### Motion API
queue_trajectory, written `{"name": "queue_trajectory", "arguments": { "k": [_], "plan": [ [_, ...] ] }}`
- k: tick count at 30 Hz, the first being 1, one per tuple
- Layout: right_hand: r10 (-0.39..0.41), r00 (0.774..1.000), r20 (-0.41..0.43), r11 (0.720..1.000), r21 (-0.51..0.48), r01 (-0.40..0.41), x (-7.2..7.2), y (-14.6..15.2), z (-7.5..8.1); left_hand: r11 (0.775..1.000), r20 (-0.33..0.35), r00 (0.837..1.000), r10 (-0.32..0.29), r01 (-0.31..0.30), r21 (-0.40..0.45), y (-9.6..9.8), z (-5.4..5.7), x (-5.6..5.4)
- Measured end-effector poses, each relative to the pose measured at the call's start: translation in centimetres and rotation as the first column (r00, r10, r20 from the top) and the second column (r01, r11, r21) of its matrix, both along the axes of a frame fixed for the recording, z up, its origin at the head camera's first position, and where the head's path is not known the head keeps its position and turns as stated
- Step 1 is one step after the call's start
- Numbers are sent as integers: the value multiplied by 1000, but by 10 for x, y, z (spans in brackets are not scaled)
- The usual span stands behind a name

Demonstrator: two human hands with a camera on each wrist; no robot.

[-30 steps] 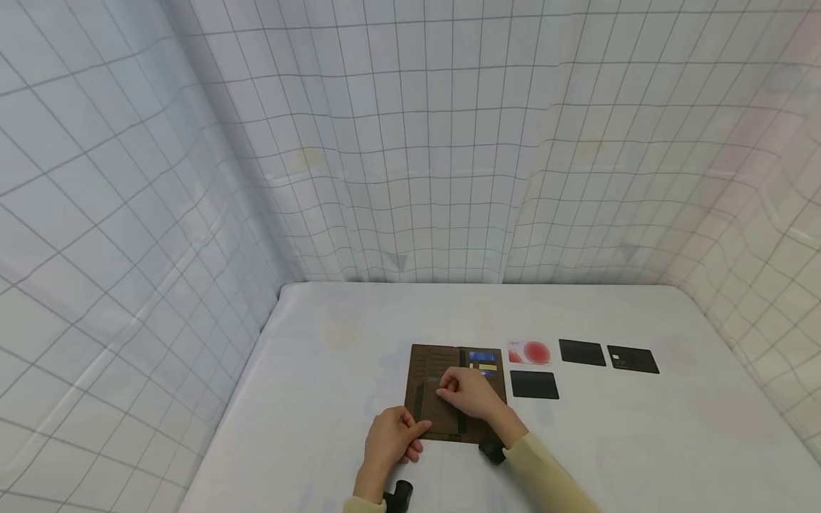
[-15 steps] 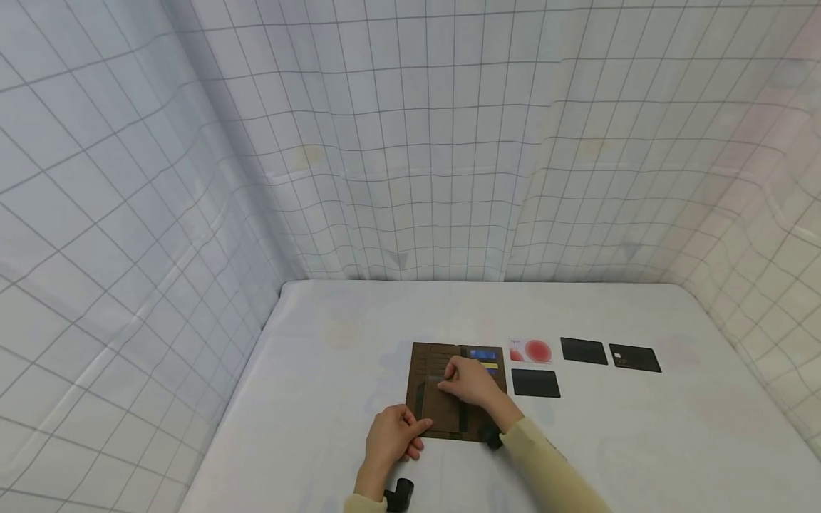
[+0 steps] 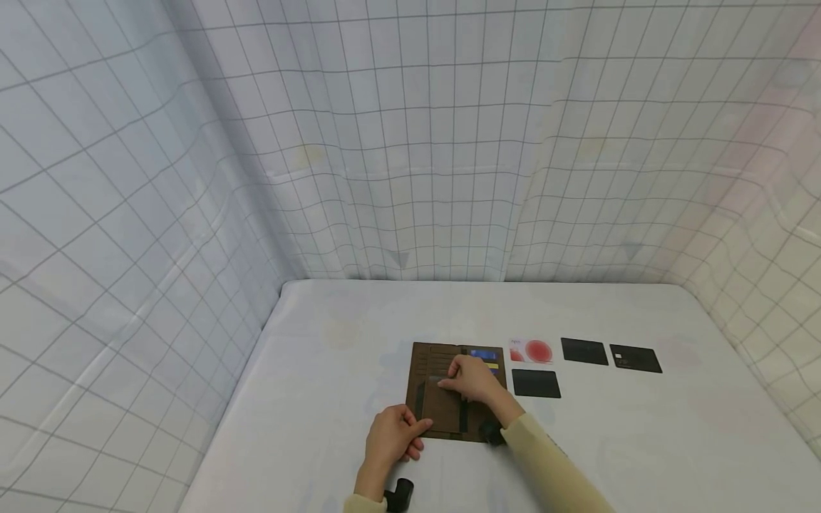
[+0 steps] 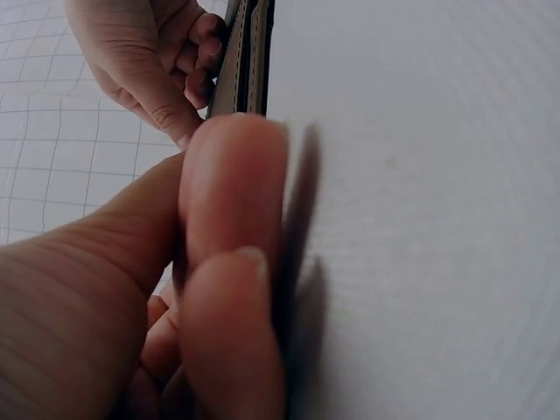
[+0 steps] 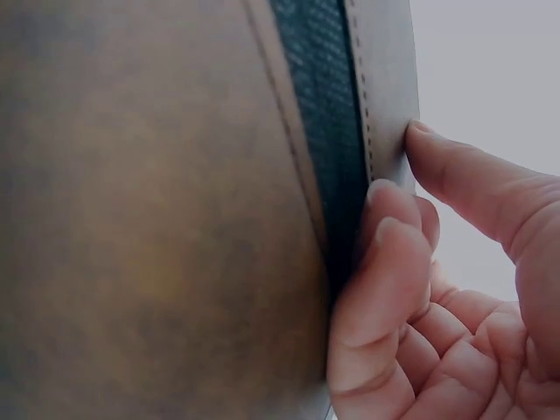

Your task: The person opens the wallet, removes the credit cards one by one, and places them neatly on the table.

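Observation:
A brown wallet (image 3: 442, 413) lies spread out before me, with card slots on both halves and a dark stitched pocket. My left hand (image 3: 390, 436) holds its near left corner, thumb on top and fingers curled at the edge. Over the wallet's middle, my right hand (image 3: 471, 379) pinches the upper edge of the left pocket between thumb and fingers. Up close in the right wrist view, the thumb (image 5: 464, 166) meets a stitched leather edge beside a dark green strip (image 5: 328, 96). Blue and yellow cards (image 3: 483, 354) sit in the right half's slots, partly hidden by the right hand.
Right of the wallet lie a red and white card (image 3: 531, 350), a black card (image 3: 536, 384) below it, and two more black cards (image 3: 584, 351) farther right. Gridded white curtains (image 3: 398, 142) enclose the white table (image 3: 321, 370).
My right hand has shifted slightly up over the wallet, covering more of the cards in the right slots. The left hand keeps its place at the corner.

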State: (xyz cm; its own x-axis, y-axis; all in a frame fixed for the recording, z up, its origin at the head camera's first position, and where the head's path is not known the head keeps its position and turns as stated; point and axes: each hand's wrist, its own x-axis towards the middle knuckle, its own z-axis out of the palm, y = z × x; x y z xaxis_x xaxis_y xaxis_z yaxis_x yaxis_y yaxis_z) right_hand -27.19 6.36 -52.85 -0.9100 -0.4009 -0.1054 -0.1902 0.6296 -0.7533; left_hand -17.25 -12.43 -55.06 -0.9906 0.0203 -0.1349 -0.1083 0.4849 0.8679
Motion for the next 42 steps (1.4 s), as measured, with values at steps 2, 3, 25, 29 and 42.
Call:
{"name": "queue_trajectory", "arguments": {
  "k": [2, 3, 25, 29, 42],
  "plan": [
    [7, 1000, 18, 1000, 2, -7, -2, 1, 1, 1000, 1, 1000, 2, -2, -1, 0, 0, 0],
    [14, 1000, 23, 1000, 4, -15, -4, 1, 1, 1000, 3, 1000, 3, -3, 0, 0, 0, -1],
    [-33, 977, 211, 995, -89, 52, -24, 4, 2, 1000, -16, 1000, -3, 3, 0, -1, 2, -2],
    [-72, 988, 135, 997, -31, 77, -23, 3, 1, 1000, -20, 1000, -4, 4, -3, 0, 3, -3],
    [33, 998, 60, 999, 29, -34, -16, 7, 1, 1000, 9, 1000, 1, -1, 3, 0, 0, 0]
  ]
}}
